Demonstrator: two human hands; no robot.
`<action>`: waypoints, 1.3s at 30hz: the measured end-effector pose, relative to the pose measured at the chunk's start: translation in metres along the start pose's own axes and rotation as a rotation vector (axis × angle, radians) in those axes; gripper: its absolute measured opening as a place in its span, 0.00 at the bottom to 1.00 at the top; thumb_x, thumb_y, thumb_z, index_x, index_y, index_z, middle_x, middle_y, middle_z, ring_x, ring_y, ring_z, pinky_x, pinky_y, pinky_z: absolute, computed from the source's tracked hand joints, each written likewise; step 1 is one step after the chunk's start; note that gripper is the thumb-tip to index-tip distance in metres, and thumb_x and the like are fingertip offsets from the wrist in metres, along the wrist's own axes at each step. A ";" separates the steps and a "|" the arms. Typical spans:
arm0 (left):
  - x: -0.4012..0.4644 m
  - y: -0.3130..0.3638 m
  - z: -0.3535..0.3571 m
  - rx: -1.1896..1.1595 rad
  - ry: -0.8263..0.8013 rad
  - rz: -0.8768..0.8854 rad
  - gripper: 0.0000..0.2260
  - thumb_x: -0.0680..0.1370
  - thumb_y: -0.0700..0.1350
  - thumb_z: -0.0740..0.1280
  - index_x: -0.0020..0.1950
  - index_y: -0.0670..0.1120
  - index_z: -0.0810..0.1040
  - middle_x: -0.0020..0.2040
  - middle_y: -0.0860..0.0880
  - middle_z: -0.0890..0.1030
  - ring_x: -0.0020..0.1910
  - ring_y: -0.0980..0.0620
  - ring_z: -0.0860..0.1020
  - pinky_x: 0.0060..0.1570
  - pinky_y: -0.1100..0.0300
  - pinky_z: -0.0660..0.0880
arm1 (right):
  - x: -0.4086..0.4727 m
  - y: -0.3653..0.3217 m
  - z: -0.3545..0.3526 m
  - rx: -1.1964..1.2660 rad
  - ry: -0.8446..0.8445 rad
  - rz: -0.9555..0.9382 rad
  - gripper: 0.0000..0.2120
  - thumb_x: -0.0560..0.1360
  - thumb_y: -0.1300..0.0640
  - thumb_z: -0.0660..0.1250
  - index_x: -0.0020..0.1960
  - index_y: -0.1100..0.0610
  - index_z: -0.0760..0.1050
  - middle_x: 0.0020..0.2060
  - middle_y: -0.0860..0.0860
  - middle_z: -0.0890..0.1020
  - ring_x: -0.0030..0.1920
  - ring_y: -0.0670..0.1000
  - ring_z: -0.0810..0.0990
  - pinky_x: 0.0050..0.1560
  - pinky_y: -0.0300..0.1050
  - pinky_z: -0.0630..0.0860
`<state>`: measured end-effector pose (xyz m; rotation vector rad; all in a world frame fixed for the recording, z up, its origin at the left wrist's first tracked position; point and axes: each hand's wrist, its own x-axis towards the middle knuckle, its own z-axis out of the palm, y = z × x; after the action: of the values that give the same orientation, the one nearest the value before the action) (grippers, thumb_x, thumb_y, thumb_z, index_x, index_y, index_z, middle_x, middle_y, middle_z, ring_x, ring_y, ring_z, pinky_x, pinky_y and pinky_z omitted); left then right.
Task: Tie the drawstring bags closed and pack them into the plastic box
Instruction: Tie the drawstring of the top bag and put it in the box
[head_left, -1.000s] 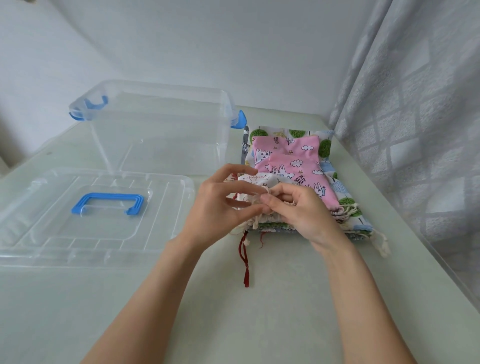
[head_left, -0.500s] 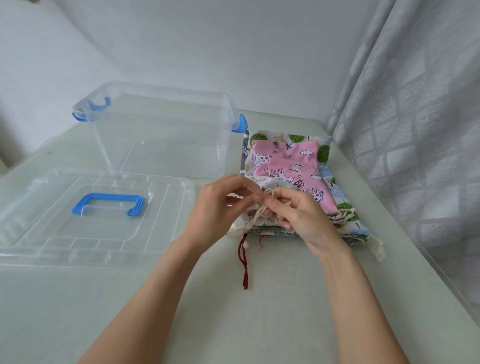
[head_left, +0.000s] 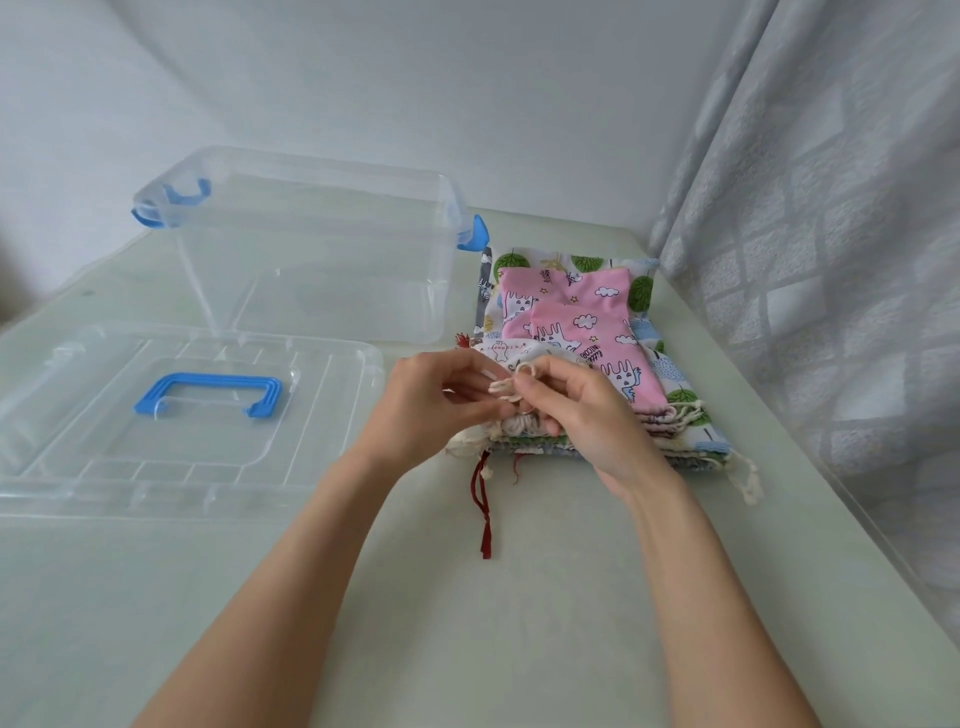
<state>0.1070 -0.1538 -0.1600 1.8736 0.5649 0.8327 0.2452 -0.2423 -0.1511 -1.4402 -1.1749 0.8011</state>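
Nearest the stack of drawstring bags (head_left: 597, 364), a dark red cord (head_left: 483, 499) is trailed from its front edge onto the pale green table (head_left: 467, 623). At that front edge, a cream drawstring (head_left: 506, 387) is pinched by the left hand (head_left: 431, 405) and the right hand (head_left: 587, 415), looped between the fingertips. Left of the stack, the clear lid (head_left: 182, 415) is laid flat; behind the lid, beside the stack, the open plastic box (head_left: 311, 249) is seen.
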 end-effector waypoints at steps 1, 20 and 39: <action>0.000 0.000 0.001 -0.010 -0.003 0.009 0.11 0.66 0.37 0.76 0.41 0.51 0.79 0.30 0.59 0.81 0.31 0.63 0.78 0.38 0.72 0.73 | 0.000 0.000 -0.001 0.008 -0.009 0.007 0.07 0.78 0.61 0.63 0.44 0.64 0.76 0.31 0.43 0.77 0.34 0.44 0.69 0.31 0.33 0.64; 0.003 0.002 0.003 -0.073 -0.056 -0.111 0.05 0.70 0.36 0.72 0.41 0.45 0.80 0.34 0.48 0.81 0.34 0.55 0.79 0.40 0.65 0.76 | -0.003 0.003 -0.013 -0.438 0.122 -0.302 0.06 0.70 0.61 0.74 0.44 0.51 0.82 0.39 0.46 0.83 0.38 0.42 0.78 0.39 0.37 0.73; 0.002 0.007 0.008 -0.234 -0.046 -0.037 0.08 0.76 0.37 0.67 0.53 0.46 0.80 0.45 0.46 0.82 0.43 0.59 0.79 0.45 0.69 0.73 | 0.001 0.003 0.003 -1.081 0.479 -0.961 0.09 0.78 0.67 0.61 0.45 0.65 0.79 0.40 0.56 0.81 0.41 0.57 0.78 0.43 0.48 0.77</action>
<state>0.1144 -0.1598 -0.1550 1.6595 0.4516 0.7941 0.2428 -0.2407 -0.1545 -1.4436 -1.7381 -0.9364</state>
